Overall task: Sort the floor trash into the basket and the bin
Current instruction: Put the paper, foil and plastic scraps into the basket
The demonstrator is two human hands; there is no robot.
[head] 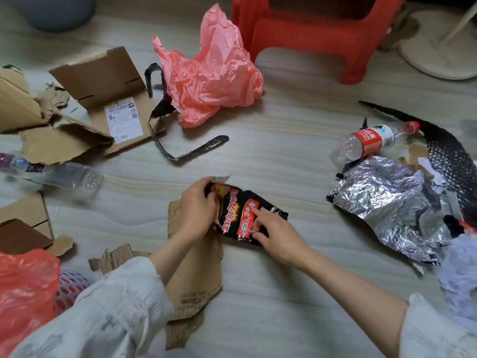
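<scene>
Far left of the grip: a red-lined basket at the lower edge, white mesh wall showing, a red bag draped in it; I cannot tell what it holds. Above it, torn cardboard and an opened box with a shipping label, plus 1 clear bottle lying flat, all well apart from the hands. Just left of and under the grip, a ripped cardboard sheet lies on the floor. At the grip: left hand has fingers curled round the upper end of a black snack wrapper, pinching it; right hand rests on the wrapper's lower end, index finger extended flat on the print, other fingers loosely bent, apparently pressing rather than grasping. The wrapper sits partly on the cardboard sheet, still at floor level. Beyond the grip, up and slightly left: black strip and a crumpled pink bag; red stool behind. Right of the grip: crumpled foil bag, 1 red-labelled bottle, black bubble wrap. No bin is clearly in view. Judgement: early in sorting. Most trash remains scattered; the wrapper is merely being readied, not yet carried to either container.
</scene>
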